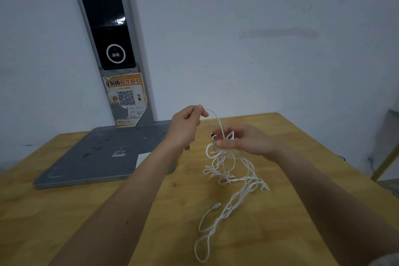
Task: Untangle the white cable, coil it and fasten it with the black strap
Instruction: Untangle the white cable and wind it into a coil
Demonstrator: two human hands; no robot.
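We pinch one strand of the white cable (232,176) in our raised left hand (187,123) and grip its tangle in our right hand (244,140) above the wooden table (64,211), whose far edge meets the wall, beside a grey stand (90,157) bearing an orange QR sticker (126,97).

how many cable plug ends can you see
1: a small connector lying on the wooden table, below the tangled white cable. The other end may be hidden in the left hand.
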